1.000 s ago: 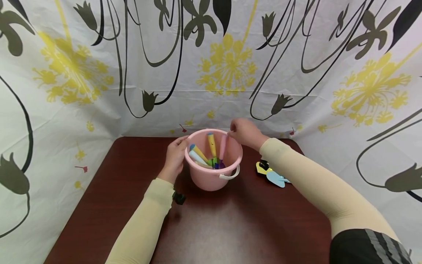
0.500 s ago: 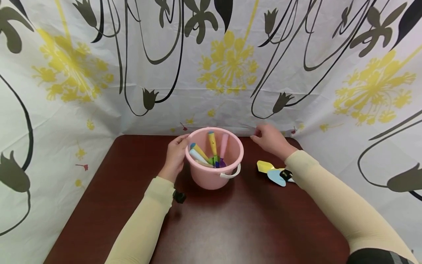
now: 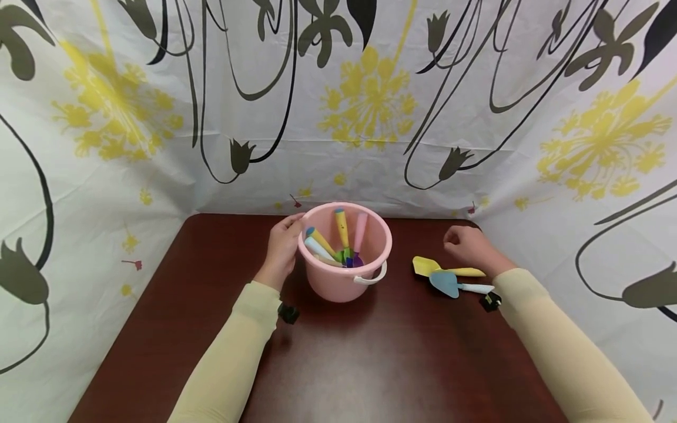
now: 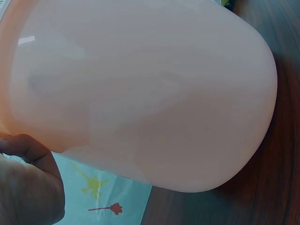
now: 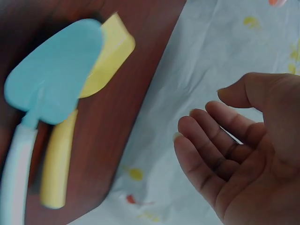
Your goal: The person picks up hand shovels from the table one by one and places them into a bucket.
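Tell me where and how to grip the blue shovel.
Probably pinch the slim white handle of the blue shovel mid-length, right hand coming from above on the right: the handle points that way, while the blade overlaps the yellow shovel.

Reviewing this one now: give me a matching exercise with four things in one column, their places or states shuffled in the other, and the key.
1. Left hand
2. Right hand
3. Pink bucket
4. Blue shovel

A. On the table, with a white handle
B. Fingers loosely curled, holding nothing
C. Gripping the bucket
D. Contains several tools

Pairs: 1-C, 2-B, 3-D, 4-A
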{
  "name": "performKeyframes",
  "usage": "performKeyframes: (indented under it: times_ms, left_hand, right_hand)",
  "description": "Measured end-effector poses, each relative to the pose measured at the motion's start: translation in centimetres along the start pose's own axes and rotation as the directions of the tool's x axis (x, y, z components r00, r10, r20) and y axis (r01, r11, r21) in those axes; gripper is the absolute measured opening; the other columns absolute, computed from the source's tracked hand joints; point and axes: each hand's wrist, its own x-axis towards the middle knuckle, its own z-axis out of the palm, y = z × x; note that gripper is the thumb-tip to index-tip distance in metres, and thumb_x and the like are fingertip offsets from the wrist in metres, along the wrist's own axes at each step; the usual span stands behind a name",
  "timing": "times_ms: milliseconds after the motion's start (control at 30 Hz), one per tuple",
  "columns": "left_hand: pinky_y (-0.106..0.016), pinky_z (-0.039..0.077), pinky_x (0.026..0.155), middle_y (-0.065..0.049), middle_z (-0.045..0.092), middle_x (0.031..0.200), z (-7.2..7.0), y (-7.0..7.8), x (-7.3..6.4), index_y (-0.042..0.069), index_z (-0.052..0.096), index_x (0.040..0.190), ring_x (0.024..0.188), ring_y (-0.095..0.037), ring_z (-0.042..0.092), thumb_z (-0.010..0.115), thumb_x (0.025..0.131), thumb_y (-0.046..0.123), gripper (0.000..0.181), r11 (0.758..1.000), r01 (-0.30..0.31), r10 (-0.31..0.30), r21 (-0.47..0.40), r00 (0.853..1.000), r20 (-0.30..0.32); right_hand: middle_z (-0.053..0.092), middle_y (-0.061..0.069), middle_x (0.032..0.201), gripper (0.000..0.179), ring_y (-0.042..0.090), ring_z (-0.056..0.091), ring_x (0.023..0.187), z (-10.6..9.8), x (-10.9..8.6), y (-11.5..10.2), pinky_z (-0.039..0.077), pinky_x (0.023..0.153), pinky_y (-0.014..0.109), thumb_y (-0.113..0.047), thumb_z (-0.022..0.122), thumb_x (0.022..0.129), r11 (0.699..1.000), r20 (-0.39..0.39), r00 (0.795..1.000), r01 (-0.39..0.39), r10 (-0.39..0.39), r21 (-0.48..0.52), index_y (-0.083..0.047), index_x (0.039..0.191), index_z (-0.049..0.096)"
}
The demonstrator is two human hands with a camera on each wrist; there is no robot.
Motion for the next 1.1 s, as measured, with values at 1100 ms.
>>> performKeyframes:
  times_ms: [1100]
  left_hand:
    - [-0.035, 0.059, 0.105, -0.013, 0.068, 0.144, 0.1, -0.1, 0.2, 0.008, 0.075, 0.139, 0.128, -0.025, 0.067, 0.073, 0.11, 0.031, 0.037, 1.0, -0.003, 0.003, 0.002, 1.0, -0.018]
  right_hand:
    - [0.067, 0.035, 0.125, 0.041, 0.05, 0.067, 0.111, 5.4, -7.7, 12.1, 0.057, 0.09, 0.062, -0.009, 0.079, 0.1, 0.996, -0.013, 0.997, -0.076, 0.077, 0.049, 0.015, 0.13, 0.065]
